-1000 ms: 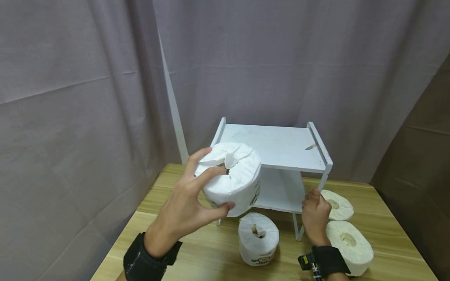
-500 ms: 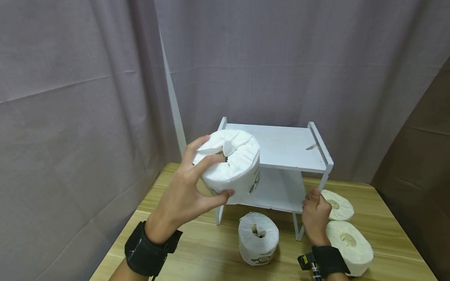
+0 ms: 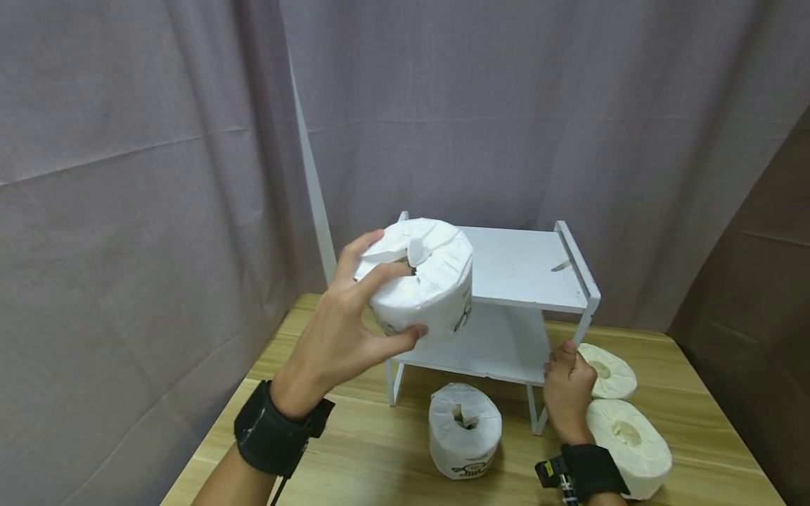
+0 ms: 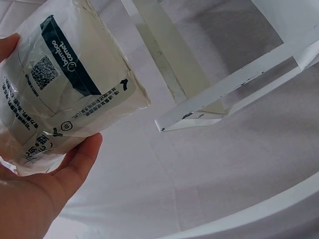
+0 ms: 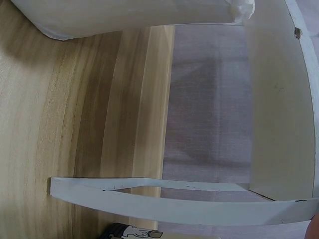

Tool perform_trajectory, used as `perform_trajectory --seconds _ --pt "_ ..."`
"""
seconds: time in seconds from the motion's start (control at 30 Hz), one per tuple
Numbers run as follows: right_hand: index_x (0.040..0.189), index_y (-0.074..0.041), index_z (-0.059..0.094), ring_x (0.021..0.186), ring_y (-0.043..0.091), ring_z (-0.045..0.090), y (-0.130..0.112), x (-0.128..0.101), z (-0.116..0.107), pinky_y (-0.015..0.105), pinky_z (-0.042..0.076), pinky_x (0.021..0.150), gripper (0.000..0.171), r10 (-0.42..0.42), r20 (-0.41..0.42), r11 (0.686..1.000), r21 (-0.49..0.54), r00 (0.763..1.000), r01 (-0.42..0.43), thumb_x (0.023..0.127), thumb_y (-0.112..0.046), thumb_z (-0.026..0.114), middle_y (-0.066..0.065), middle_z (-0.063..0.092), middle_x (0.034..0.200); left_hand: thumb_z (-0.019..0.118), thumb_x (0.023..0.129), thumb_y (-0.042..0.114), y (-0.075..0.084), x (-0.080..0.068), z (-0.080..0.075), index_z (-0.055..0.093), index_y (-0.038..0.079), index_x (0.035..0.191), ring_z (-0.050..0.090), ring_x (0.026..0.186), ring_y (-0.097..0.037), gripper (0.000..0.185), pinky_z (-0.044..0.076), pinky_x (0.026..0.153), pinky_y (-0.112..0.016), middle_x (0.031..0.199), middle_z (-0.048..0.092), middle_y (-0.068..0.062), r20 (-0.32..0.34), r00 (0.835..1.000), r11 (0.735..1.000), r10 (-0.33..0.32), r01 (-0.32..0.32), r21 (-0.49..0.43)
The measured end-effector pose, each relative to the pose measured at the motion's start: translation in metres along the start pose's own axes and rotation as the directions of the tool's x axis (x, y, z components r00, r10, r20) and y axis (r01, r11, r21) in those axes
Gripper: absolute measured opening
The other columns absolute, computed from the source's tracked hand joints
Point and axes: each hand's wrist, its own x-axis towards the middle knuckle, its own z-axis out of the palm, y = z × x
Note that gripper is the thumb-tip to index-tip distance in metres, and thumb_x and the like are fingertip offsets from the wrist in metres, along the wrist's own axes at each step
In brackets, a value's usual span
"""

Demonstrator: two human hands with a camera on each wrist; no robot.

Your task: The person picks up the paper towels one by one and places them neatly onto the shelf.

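Observation:
In the head view my left hand point(image 3: 338, 327) holds a paper-wrapped toilet roll point(image 3: 436, 292) in the air, thumb on its lower side and a finger at its core hole. The roll overlaps the top board of a white two-tier shelf point(image 3: 515, 270). Printed text and a dark label on the roll point(image 4: 55, 89) face the left wrist camera. My right hand point(image 3: 568, 393) grips the front right leg of the shelf. Below the shelf's front edge, a second wrapped toilet roll point(image 3: 465, 432) stands upright on the table.
Two yellowish toilet rolls, a near one point(image 3: 633, 450) and a farther one point(image 3: 607, 372), sit right of my right hand. The wooden table point(image 3: 354, 457) carries the shelf. Grey curtains point(image 3: 481, 105) enclose the back and left.
My left hand has lifted the toilet roll from in front of the shelf's front edge to higher up, overlapping the top board. My right hand keeps its place on the leg.

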Motion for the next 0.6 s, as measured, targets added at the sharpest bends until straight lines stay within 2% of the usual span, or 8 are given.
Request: perform_trajectory --seconds 0.23,0.47,0.6 --pt "0.064 0.009 0.053 0.053 -0.007 0.043 0.0 0.0 0.002 0.012 0.033 0.054 0.067 -0.01 -0.009 1.0 0.025 1.0 0.01 0.116 -0.031 0.041 -0.02 0.047 0.056 0.094 0.075 0.031 -0.008 0.013 0.004 0.067 0.019 0.124 0.046 0.142 -0.03 0.057 0.056 0.1 -0.046 0.162 0.034 -0.015 0.002 1.0 1.0 -0.001 0.001 -0.005" --pt "0.064 0.007 0.055 0.053 -0.007 0.045 0.005 0.0 0.002 0.013 0.034 0.054 0.067 -0.009 -0.003 1.0 0.014 1.0 0.009 0.115 -0.034 0.042 -0.019 0.049 0.057 0.094 0.076 0.031 -0.016 0.021 0.007 0.067 0.02 0.124 0.047 0.141 -0.033 0.057 0.057 0.097 -0.046 0.162 0.033 -0.015 0.012 0.999 0.999 -0.038 0.039 -0.019" --pt "0.065 0.008 0.056 0.055 -0.007 0.046 0.003 0.0 0.003 0.013 0.035 0.055 0.068 -0.01 0.0 1.0 0.016 1.0 0.01 0.115 -0.036 0.042 -0.019 0.05 0.057 0.093 0.078 0.032 -0.017 0.027 0.008 0.066 0.022 0.126 0.052 0.136 -0.033 0.056 0.058 0.095 -0.044 0.163 0.032 -0.013 0.031 0.998 0.999 -0.053 0.053 0.001"
